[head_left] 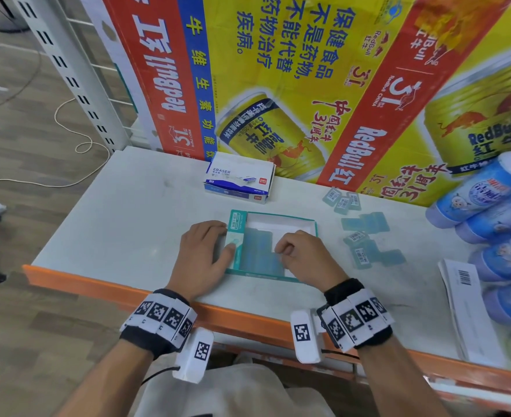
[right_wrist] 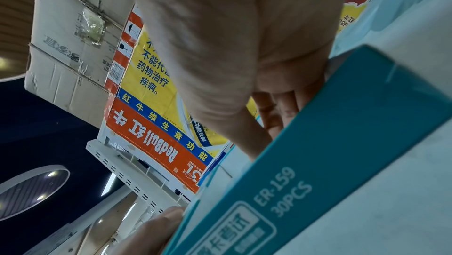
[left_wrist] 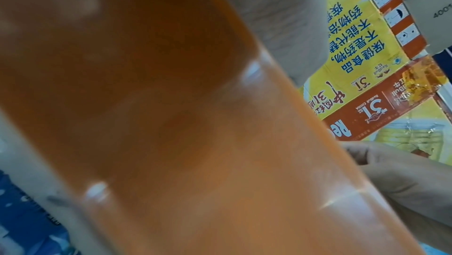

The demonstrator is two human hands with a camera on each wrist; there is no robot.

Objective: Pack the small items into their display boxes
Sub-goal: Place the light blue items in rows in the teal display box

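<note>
An open teal display box lies on the white shelf top, partly filled with flat blue erasers. My left hand lies flat against the box's left wall, its thumb pressing on the flap. My right hand reaches into the box with curled fingers and seems to pinch a blue eraser against those lying there. In the right wrist view the box's teal wall reads ER-159 30PCS, and my fingers dip behind it. Several loose erasers lie to the right of the box.
A white and blue ERASER box sits behind the teal one. Red Bull cartons wall off the back. Wrapped blue bottles and barcoded papers crowd the right. The orange shelf edge fills the left wrist view.
</note>
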